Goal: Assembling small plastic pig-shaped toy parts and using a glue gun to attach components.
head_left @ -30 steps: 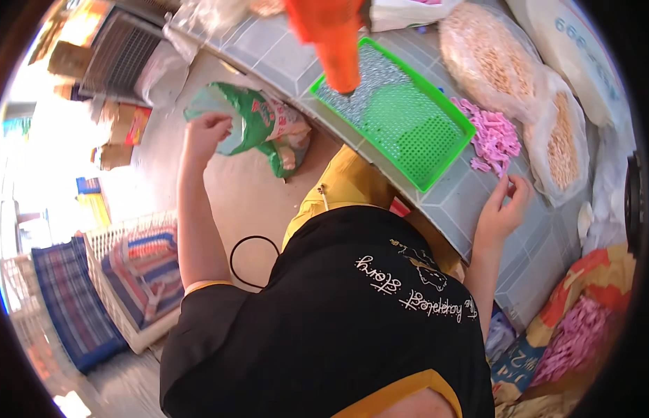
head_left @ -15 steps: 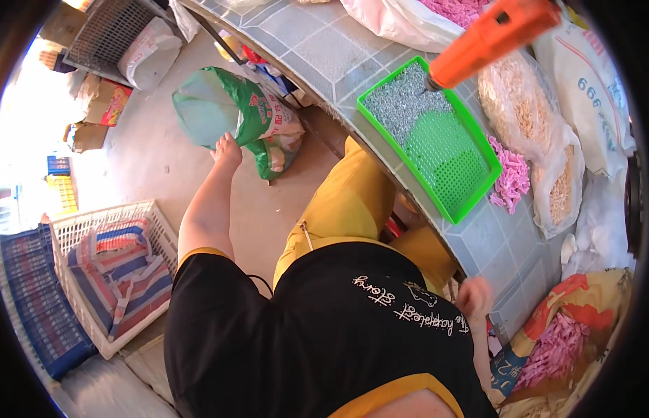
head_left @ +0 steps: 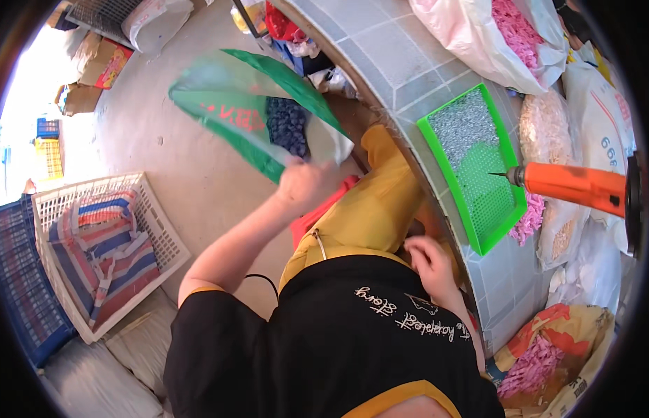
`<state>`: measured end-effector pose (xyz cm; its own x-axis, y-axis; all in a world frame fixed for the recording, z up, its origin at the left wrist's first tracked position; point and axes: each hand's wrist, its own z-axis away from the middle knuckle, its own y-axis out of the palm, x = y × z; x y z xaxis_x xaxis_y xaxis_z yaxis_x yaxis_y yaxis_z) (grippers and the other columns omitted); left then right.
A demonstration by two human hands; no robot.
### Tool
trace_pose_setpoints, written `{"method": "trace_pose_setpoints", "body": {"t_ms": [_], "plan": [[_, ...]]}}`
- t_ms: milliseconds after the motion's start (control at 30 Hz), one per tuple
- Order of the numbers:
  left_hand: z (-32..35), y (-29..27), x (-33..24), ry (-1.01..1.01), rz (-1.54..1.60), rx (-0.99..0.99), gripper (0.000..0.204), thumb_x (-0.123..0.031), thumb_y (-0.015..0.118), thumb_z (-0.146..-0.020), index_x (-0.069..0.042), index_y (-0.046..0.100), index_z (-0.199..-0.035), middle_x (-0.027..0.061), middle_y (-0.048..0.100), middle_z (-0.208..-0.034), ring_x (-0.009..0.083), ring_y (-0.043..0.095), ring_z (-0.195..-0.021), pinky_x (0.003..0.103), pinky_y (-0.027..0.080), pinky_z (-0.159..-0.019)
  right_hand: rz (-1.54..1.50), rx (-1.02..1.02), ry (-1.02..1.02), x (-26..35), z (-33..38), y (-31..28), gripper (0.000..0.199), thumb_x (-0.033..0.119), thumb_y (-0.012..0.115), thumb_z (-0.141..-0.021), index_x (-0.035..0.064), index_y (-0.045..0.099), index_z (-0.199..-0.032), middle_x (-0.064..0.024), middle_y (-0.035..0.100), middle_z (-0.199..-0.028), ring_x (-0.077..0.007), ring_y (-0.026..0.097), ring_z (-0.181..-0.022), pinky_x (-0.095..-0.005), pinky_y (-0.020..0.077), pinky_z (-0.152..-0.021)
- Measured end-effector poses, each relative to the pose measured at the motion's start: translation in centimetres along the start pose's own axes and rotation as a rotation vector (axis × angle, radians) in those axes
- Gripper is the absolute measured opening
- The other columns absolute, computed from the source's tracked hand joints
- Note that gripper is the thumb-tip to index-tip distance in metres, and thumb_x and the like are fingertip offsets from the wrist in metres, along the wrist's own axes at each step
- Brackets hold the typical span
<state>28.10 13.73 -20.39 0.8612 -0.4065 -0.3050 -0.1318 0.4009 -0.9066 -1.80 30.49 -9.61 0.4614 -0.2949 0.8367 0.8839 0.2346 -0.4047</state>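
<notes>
My left hand (head_left: 307, 187), partly blurred, is closed at the near lip of a green plastic bag (head_left: 269, 169). The bag gapes on the floor side, left of my knees, and a heap of small dark blue pieces (head_left: 287, 127) shows inside. Its far left part is smeared by motion. My right hand (head_left: 432, 263) hovers over my lap near the table edge, fingers loosely bent and apart, with nothing visible in it. On the table, a bright green mesh tray (head_left: 446, 182) holds small silvery metal pieces (head_left: 464, 124). An orange power screwdriver (head_left: 572, 187) points its bit over the tray.
Pink pieces (head_left: 517, 35) fill a white sack behind the tray; more lie in a patterned sack (head_left: 530, 366) at lower right. Clear bags of tan pieces (head_left: 544, 129) lie right of the tray. A white basket (head_left: 161, 230) with a striped bag stands on the floor at left.
The bag's mouth has spread wide, exposing the blue pieces. My left hand has moved right and nearer me; my right hand has moved in over my lap. The screwdriver has swung right, off the metal pieces.
</notes>
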Motion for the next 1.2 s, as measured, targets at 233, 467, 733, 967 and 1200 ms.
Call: {"method": "trace_pose_setpoints", "body": {"t_ms": [233,467,733,967,1200], "plan": [[1.8,0.8,-2.5,-0.104,0.168,0.056,0.039,-0.01,0.052,-0.086,-0.009,0.059,-0.124,0.0168,0.07,-0.079,0.037,0.069,-0.073,0.049,0.05,-0.078,0.394,-0.383,-0.406,1.6,-17.5,10.7,0.075,0.017,0.069,-0.089,-0.0003,0.029,-0.15,-0.0273,0.059,-0.124,-0.039,0.066,-0.099,-0.0445,0.0524,-0.09],[-4.2,-3.6,5.6,0.287,0.214,0.504,0.032,-0.021,0.057,-0.089,-0.006,0.066,-0.116,0.0184,0.072,-0.096,0.0331,0.07,-0.091,0.045,0.053,-0.079,0.206,-0.164,-0.073,-2.7,-22.4,13.5,0.052,0.013,0.062,-0.088,-0.0012,0.046,-0.136,-0.0294,0.062,-0.12,-0.0468,0.059,-0.111,-0.0501,0.0476,-0.093],[-15.3,-3.5,8.9,-0.031,-0.113,0.497,0.036,-0.029,0.059,-0.092,-0.011,0.066,-0.123,0.0149,0.07,-0.117,0.0302,0.068,-0.107,0.047,0.053,-0.089,-0.201,-0.171,-0.197,-0.2,-20.1,12.6,0.036,0.011,0.063,-0.094,0.0026,0.054,-0.128,-0.0214,0.064,-0.112,-0.0394,0.063,-0.102,-0.0423,0.0502,-0.085],[-20.5,0.7,11.2,-0.166,0.163,0.536,0.037,-0.03,0.058,-0.093,-0.011,0.066,-0.123,0.0146,0.07,-0.118,0.0306,0.068,-0.107,0.049,0.053,-0.09,-0.067,-0.253,-0.112,-0.4,-20.5,11.9,0.013,0.016,0.06,-0.099,0.0041,0.062,-0.105,-0.0102,0.064,-0.08,-0.0171,0.06,-0.072,-0.032,0.0478,-0.066],[-24.7,4.6,14.8,-0.301,0.412,0.576,0.037,-0.031,0.058,-0.093,-0.012,0.066,-0.124,0.0142,0.07,-0.119,0.0311,0.067,-0.108,0.05,0.052,-0.091,0.045,-0.206,-0.132,1.5,-20.0,11.3,0.007,0.009,0.065,-0.094,0.0022,0.064,-0.093,-0.0118,0.063,-0.078,-0.0215,0.058,-0.066,-0.0318,0.0464,-0.062]]}}
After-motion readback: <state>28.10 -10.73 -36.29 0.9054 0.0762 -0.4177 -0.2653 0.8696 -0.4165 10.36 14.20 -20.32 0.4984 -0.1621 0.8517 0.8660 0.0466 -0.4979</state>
